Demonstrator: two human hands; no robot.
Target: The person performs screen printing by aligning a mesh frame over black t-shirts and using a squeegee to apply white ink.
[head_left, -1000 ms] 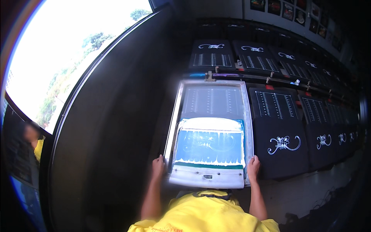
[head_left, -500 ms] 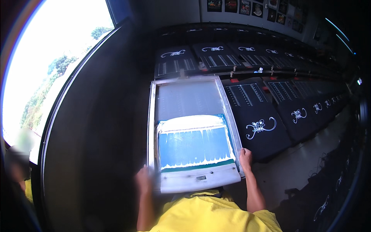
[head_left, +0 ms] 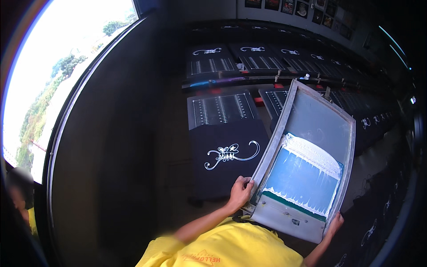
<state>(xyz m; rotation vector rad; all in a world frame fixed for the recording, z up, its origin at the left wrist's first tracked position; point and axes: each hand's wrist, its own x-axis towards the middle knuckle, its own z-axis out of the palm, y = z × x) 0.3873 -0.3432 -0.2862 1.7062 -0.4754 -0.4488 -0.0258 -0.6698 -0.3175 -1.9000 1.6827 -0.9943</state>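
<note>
Grasping a silver, rectangular metal-framed screen (head_left: pixel 306 171) between them, left hand (head_left: pixel 240 193) and right hand (head_left: pixel 335 222) apparently carry it; the next move likely calls for even support.

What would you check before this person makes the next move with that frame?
1. Left hand gripping the frame: ok, at its left edge.
2. Right hand gripping too: ok, at its right edge.
3. Frame lined up with the black panel at left: not ok, it slants.
4. White pattern on that panel uncovered: ok.
5. White paste within the frame: ok.
6. Frame's underside clean: cannot tell, hidden.
</note>
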